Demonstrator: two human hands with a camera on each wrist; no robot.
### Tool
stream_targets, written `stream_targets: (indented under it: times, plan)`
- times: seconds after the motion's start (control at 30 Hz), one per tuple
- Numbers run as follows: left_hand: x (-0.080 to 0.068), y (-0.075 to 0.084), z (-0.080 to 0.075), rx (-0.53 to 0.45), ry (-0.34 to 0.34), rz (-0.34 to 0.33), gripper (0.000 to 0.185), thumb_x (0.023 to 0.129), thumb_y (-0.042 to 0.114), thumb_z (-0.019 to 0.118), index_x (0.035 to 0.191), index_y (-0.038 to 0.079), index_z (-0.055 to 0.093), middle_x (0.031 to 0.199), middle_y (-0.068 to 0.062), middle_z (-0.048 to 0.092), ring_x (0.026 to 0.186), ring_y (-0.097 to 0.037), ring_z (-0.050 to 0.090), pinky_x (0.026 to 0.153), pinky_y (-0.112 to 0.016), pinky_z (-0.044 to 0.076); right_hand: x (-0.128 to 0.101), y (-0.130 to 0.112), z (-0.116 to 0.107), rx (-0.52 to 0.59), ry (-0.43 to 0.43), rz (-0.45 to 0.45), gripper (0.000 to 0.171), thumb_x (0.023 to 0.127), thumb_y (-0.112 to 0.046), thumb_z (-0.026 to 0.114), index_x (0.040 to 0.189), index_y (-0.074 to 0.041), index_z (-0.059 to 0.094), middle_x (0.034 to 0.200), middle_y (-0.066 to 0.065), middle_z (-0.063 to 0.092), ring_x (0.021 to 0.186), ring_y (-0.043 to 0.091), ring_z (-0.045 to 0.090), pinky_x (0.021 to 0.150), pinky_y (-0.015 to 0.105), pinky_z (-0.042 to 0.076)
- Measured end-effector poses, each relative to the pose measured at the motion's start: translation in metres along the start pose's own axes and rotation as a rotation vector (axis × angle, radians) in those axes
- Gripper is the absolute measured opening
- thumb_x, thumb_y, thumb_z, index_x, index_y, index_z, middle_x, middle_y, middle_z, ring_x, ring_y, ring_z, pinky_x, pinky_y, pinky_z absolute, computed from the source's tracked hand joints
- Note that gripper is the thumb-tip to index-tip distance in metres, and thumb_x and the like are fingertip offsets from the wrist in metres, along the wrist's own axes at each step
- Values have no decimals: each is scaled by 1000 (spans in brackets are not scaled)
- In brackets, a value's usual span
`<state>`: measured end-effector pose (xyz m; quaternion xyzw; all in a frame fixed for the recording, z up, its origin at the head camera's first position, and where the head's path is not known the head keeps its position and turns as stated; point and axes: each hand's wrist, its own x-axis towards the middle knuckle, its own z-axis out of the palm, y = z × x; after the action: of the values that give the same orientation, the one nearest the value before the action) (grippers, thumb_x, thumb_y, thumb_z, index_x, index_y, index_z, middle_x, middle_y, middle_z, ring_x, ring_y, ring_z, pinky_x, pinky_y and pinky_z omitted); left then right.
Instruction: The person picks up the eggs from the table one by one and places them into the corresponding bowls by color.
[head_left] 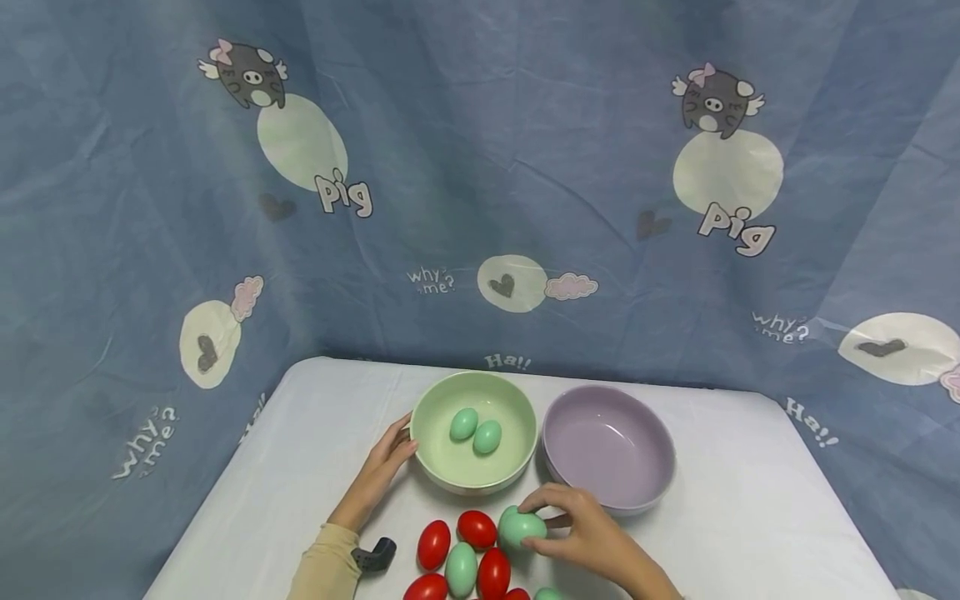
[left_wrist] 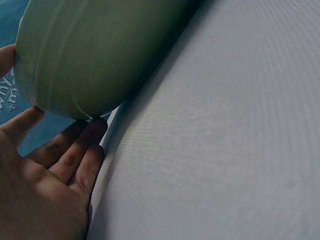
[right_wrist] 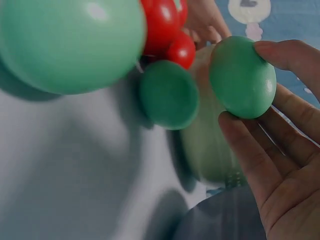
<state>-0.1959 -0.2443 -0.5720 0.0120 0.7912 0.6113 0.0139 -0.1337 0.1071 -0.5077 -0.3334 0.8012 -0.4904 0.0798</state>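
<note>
A pale green bowl [head_left: 438,467] holds two green eggs [head_left: 476,430]. My left hand [head_left: 395,450] rests against the bowl's left side with straight fingers [left_wrist: 75,155] touching its wall [left_wrist: 90,55]. My right hand [head_left: 553,523] pinches a green egg [head_left: 521,527] just in front of the bowls; in the right wrist view this egg [right_wrist: 242,77] sits between thumb and fingers [right_wrist: 250,155]. Red eggs [head_left: 477,528] and another green egg [head_left: 461,568] lie in a cluster at the near edge, left of that hand.
An empty purple bowl [head_left: 609,446] stands right of the green one, touching it. The white table [head_left: 750,517] is ringed by a blue printed cloth backdrop [head_left: 480,167]. More eggs, red [right_wrist: 165,25] and green [right_wrist: 169,94], crowd the right wrist view.
</note>
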Motion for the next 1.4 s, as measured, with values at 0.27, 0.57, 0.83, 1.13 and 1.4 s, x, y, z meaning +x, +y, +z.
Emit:
stream_targets:
  times: [0.27, 0.57, 0.83, 1.13, 1.4]
  plan:
    - [-1, -1, 0, -1, 1, 8, 59, 105, 41, 58, 159, 25, 39, 157, -14, 51, 148, -36, 46, 123, -61, 33, 26, -4, -13, -41, 24, -46, 27, 85, -27, 86, 108, -19, 74, 106, -3, 76, 100, 3, 68, 84, 30, 65]
    - [-1, 0, -1, 8, 4, 4, 60, 105, 40, 58, 159, 24, 39, 157, -15, 51, 149, -37, 46, 123, -63, 33, 65, -10, -27, -105, 32, -36, 27, 85, -27, 86, 108, -17, 76, 106, -1, 76, 92, 9, 68, 78, 39, 63]
    - [0, 0, 0, 17, 5, -11, 61, 105, 41, 58, 159, 24, 39, 158, -14, 50, 149, -36, 45, 124, -60, 34, 91, -11, -30, -35, 20, 38, 29, 86, -23, 86, 111, -13, 76, 114, 2, 76, 110, 22, 71, 89, 27, 63]
    - [0, -1, 0, -4, 5, 2, 60, 105, 38, 58, 159, 22, 39, 157, -16, 51, 148, -37, 46, 123, -60, 34, 115, -3, -40, -119, 32, 51, 31, 84, -23, 87, 111, -12, 77, 109, 3, 78, 106, 20, 72, 88, 33, 64]
    - [0, -1, 0, -5, 3, 10, 59, 105, 38, 58, 159, 23, 39, 156, -16, 52, 147, -36, 48, 123, -60, 34, 139, 8, -48, -155, 26, 70, 35, 85, -23, 86, 114, -6, 76, 111, 8, 78, 107, 27, 73, 99, 52, 59]
